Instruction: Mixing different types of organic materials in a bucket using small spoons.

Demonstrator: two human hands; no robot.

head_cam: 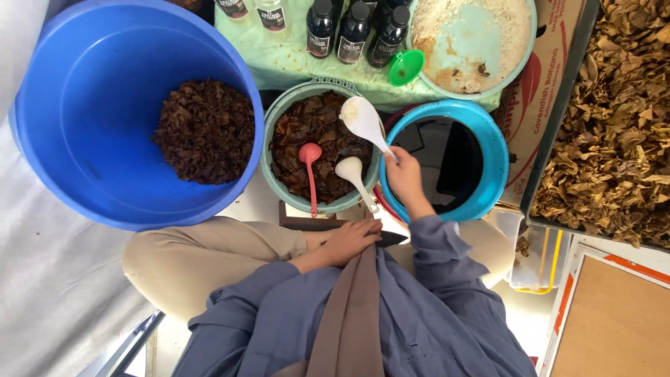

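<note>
Head view looks straight down at my lap, and I see my right hand (403, 174) raised over the gap between two tubs, its fingers clenched around the handle of a white ladle (364, 120). The ladle's bowl hangs tilted above the green basin (273, 126), which holds dark, wet-looking leaves. Inside that basin lie two more spoons: a pink ladle (310, 157) with its handle pointing toward me, and a second white spoon (351, 171) leaning on the near rim, just beside my right wrist.

My left hand (352, 239) rests flat on my lap, fingers released and stretched out, touching a brown cloth strip (352, 314) and a dark flat object under it that I cannot identify.

Just right of the green basin stands a blue bucket (494, 150) with dark liquid in it. On the left sits a big blue tub (84, 119) with a heap of dark shredded leaves. Beyond the basin, dark bottles (354, 31) and a small green funnel (406, 68) stand on a green cloth.
</note>
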